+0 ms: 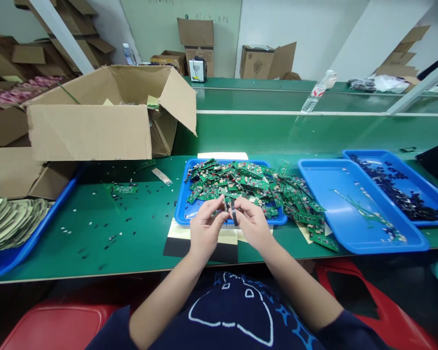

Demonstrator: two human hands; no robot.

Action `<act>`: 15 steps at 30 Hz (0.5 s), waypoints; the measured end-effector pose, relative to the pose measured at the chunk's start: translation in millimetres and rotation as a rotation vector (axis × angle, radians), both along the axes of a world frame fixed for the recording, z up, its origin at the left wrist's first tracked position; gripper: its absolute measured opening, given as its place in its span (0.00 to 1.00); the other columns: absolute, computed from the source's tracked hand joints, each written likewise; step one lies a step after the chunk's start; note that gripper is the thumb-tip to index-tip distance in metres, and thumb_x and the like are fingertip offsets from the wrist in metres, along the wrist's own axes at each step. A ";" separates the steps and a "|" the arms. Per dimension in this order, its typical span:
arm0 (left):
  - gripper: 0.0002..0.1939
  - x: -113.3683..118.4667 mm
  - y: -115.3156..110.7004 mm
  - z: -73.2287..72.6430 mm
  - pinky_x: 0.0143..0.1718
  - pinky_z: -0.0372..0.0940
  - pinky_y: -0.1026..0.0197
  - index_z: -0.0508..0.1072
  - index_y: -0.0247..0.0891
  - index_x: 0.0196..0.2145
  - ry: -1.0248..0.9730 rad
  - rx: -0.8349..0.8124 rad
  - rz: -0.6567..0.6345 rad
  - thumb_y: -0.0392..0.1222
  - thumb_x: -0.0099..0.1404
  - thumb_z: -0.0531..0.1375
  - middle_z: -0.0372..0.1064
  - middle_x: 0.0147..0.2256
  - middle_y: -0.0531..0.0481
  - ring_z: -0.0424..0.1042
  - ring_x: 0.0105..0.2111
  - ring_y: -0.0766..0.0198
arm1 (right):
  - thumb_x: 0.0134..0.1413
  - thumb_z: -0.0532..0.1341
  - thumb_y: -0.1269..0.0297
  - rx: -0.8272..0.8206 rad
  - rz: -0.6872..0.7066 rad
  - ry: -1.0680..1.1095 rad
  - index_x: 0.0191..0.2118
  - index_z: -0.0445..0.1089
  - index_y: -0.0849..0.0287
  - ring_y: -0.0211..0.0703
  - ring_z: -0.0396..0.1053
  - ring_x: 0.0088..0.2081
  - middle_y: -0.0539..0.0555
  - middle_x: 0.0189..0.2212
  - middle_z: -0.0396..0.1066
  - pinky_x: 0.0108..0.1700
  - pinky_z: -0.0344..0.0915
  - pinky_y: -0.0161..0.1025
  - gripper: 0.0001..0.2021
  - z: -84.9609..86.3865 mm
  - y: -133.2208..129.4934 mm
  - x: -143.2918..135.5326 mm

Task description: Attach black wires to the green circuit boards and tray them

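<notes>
Nearest, a dark, white-patterned shirt (229, 335); the left hand (207, 226) pinches a small piece (225, 204), the right hand (253, 223) a thin, curved black strip (234, 212).

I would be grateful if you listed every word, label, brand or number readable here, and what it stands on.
No text is clear enough to quote.
Pale wall panel: faint writing, too blurred.
Tall open carton: print too small.
Red-labelled bottle: lettering blurred.
Circuit boards: any markings too small.

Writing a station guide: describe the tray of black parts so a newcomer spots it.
On the green bench, go right past the heaped circuit boards. Beyond the nearer blue tray with pale bits sits the rightmost blue tray. Its clustered small black parts set it apart.
</notes>
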State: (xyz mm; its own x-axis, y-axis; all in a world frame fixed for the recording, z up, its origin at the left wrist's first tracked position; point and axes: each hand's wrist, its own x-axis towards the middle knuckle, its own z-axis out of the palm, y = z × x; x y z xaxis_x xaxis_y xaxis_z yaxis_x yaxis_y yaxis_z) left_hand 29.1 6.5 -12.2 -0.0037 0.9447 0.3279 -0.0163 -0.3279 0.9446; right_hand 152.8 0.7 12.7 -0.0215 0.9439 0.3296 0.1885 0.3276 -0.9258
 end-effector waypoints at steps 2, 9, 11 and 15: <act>0.18 -6.5 4.7 0.8 0.34 0.68 0.62 0.73 0.45 0.46 0.126 0.149 0.004 0.44 0.57 0.63 0.70 0.36 0.47 0.70 0.36 0.63 | 0.52 0.53 0.66 -0.046 0.002 0.018 0.22 0.61 0.58 0.37 0.59 0.27 0.48 0.23 0.58 0.30 0.57 0.35 0.09 2.1 -1.3 3.2; 0.22 -20.9 12.1 3.8 0.35 0.69 0.62 0.68 0.46 0.51 0.487 0.638 0.127 0.36 0.59 0.61 0.68 0.37 0.47 0.70 0.36 0.63 | 0.50 0.58 0.63 -0.123 0.043 -0.092 0.19 0.62 0.59 0.35 0.57 0.25 0.48 0.20 0.59 0.26 0.56 0.33 0.12 17.0 -6.2 13.1; 0.24 -23.2 12.5 5.1 0.35 0.69 0.62 0.67 0.46 0.53 0.542 0.719 0.146 0.35 0.59 0.61 0.68 0.38 0.47 0.70 0.37 0.62 | 0.49 0.59 0.61 -0.222 0.131 0.025 0.19 0.62 0.59 0.34 0.56 0.22 0.47 0.18 0.59 0.23 0.54 0.33 0.13 19.8 -5.7 14.9; 0.27 -26.2 12.5 9.4 0.39 0.69 0.59 0.65 0.46 0.54 0.594 0.861 0.174 0.31 0.57 0.62 0.68 0.40 0.47 0.70 0.39 0.61 | 0.46 0.61 0.55 -0.405 0.311 0.342 0.18 0.64 0.60 0.32 0.55 0.17 0.46 0.14 0.59 0.20 0.54 0.32 0.16 20.5 -4.0 15.7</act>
State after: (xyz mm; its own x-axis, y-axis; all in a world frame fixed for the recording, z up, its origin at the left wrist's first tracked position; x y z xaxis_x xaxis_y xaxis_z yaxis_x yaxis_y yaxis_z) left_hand 2.9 19.0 -2.9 0.2640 0.3949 0.8800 0.4833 -0.8437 0.2336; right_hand 168.5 -3.3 33.2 -0.2722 0.9621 -0.0173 -0.1889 -0.0711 -0.9794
